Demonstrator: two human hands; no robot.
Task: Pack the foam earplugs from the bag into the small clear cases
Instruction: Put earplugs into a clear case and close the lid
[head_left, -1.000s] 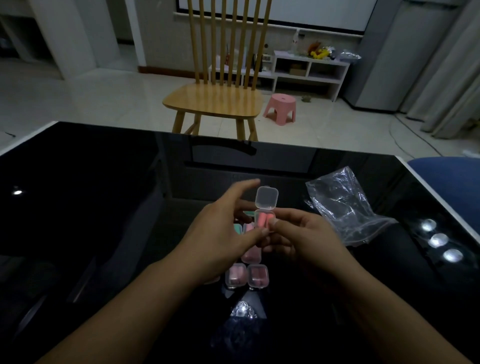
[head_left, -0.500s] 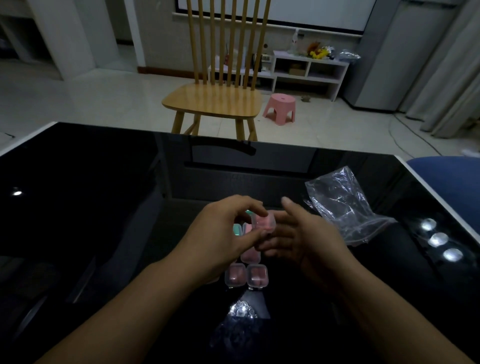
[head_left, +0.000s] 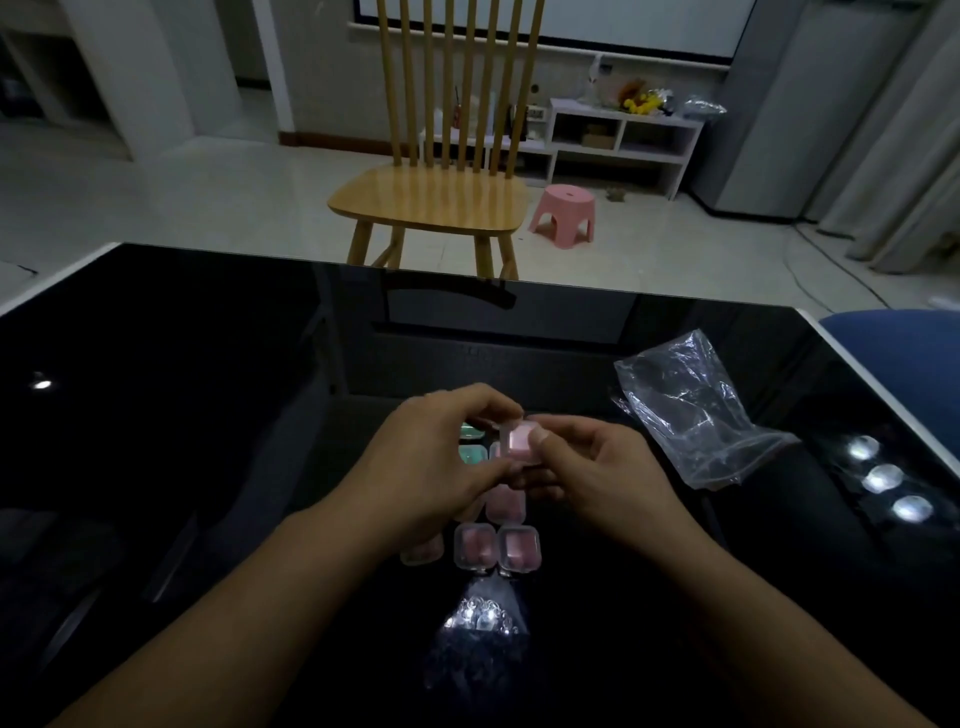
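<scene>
Both hands hold one small clear case (head_left: 521, 440) with pink earplugs inside, its lid down, just above the table. My left hand (head_left: 436, 467) pinches it from the left, and my right hand (head_left: 592, 470) presses on it with the thumb from the right. Under the hands, several filled cases lie in rows on the black table (head_left: 182, 415): two pink ones (head_left: 496, 546) nearest me, green ones (head_left: 470, 452) farther back, partly hidden. The clear plastic bag (head_left: 685, 410) lies crumpled to the right and looks empty.
The glossy table reflects ceiling lights at the right (head_left: 878, 478) and near its front (head_left: 480, 616). A wooden chair (head_left: 431, 197) stands beyond the far edge, a pink stool (head_left: 563, 208) behind it. A blue seat (head_left: 904, 343) is at the right.
The case's lid stood open a second ago and is now shut. My right hand opened beside the case, then came back onto it with the thumb on top.
</scene>
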